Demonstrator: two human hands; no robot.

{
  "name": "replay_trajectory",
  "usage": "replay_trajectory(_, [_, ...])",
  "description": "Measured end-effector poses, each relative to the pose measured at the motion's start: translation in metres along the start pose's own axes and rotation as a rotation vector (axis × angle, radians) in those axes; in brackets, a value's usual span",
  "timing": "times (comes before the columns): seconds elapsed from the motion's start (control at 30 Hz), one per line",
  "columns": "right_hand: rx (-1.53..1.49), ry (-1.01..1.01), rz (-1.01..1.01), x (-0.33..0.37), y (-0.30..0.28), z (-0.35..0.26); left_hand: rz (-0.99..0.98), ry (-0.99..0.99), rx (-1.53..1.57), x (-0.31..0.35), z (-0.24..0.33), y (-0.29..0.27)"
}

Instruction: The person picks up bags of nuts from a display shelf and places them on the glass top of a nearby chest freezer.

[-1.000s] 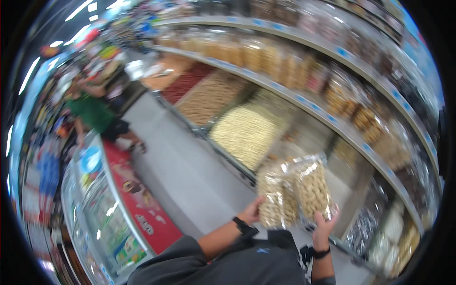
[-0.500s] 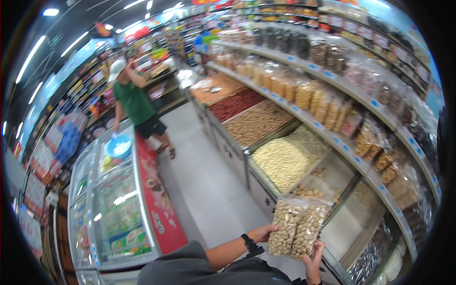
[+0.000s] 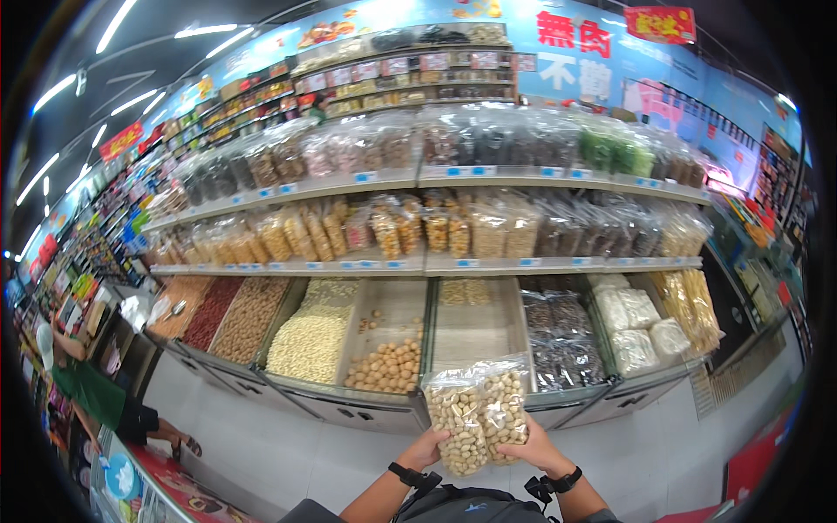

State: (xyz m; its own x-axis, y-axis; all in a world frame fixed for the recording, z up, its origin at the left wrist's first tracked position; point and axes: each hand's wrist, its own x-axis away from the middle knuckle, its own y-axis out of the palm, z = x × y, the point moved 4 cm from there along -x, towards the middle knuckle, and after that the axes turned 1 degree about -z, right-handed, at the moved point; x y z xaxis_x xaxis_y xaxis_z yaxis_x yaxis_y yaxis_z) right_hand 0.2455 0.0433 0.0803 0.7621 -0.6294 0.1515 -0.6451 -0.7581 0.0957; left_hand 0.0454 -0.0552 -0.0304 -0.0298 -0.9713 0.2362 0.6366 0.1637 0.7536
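In front of my body I hold two clear plastic bags side by side, filled with pale nuts in their shells that look like pistachios. My left hand (image 3: 425,446) grips the lower edge of the left bag of nuts (image 3: 455,427), thumb on its front. On the other side, my right hand (image 3: 539,448) is closed round the lower edge of the right bag of nuts (image 3: 504,405). The bags touch and stand upright, their flat tops up. Beyond them is a wooden bin (image 3: 466,336) with a few small packs at its back.
Neighbouring bins hold walnuts (image 3: 388,366), pale kernels (image 3: 307,344), dark packs (image 3: 562,340) and white packs (image 3: 632,327). Above run shelves (image 3: 488,261) of bagged dry goods. At the far left a person in green (image 3: 91,392) stands near a freezer (image 3: 161,501).
My view has turned right to face the bins and shelves squarely. Both bags came round with my hands and stay held. The person in green now appears at the far left edge.
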Motion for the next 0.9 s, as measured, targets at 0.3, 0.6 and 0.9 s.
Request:
replay_trajectory(0.3, [-0.619, -0.155, 0.474, 0.198, -0.185, 0.032, -0.247, -0.329, 0.1, -0.088, -0.127, 0.096])
replay_trajectory(0.6, [-0.619, -0.6, 1.148, 0.484, -0.289, 0.144, -0.307, -0.54, 0.198, -0.133, -0.192, 0.175])
replay_trajectory(0.9, [-0.84, -0.739, 1.592, 0.627, -0.232, 0.222, -0.246, -0.637, 0.239, -0.195, -0.236, 0.24])
